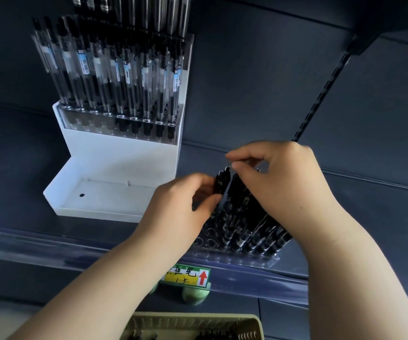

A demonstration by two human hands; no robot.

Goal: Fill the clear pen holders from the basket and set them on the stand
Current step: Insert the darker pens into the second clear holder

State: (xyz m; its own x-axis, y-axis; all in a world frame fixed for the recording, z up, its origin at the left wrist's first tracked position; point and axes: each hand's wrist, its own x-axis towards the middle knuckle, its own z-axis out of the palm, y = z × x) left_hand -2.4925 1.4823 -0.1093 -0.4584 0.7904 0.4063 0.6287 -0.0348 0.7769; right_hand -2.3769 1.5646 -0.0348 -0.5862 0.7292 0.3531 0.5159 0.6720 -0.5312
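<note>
Clear pen holder [235, 256] sat on the shelf [369, 204] right of the stand [114, 153], about half full, left holes empty. Left hand [185, 200] pinched a black pen [221, 184]; right hand [284, 182] pinched a second pen [237, 187] by its top. Stand's lower tier vacant; basket [198, 323] held more.

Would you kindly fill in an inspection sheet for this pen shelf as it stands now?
Surface: dark shelf, clear rail along its front.
Job's things: white stand carries a full holder on its upper step; second holder on the shelf, partly filled with black pens; basket below.
Clutter: price label.
Grips: left hand pinches a pen; right hand pinches a top among the pens.
Cables: nothing seen.
Surroundings: dark back panel, slotted upright.
</note>
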